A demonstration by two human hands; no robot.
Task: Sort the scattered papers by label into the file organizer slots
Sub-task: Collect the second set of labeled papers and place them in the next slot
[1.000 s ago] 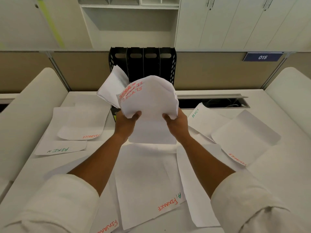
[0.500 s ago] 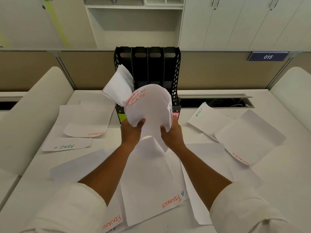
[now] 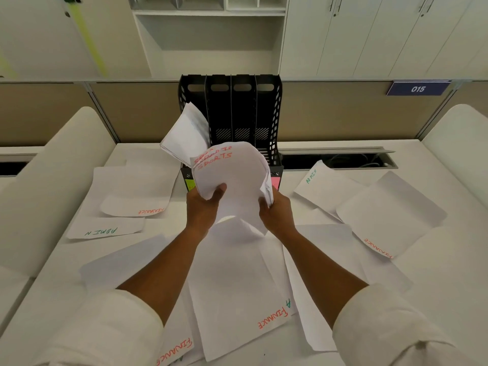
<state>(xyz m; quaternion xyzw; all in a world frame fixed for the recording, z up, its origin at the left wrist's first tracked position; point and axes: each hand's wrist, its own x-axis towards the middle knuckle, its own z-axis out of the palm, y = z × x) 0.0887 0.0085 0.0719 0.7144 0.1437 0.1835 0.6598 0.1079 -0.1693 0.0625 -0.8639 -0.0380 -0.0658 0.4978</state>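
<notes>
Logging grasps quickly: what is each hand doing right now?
Left hand: grips the curled stack of white paper sheets labelled SPORTS in red.
Right hand: grips the same stack at its right edge.

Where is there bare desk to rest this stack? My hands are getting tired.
Bare desk shows near the front edge, right of the FINANCE sheet. A smaller patch lies between the file organizer and the ADMIN sheet. The middle, under the SPORTS stack that both hands hold, is crowded with overlapping papers.
</notes>
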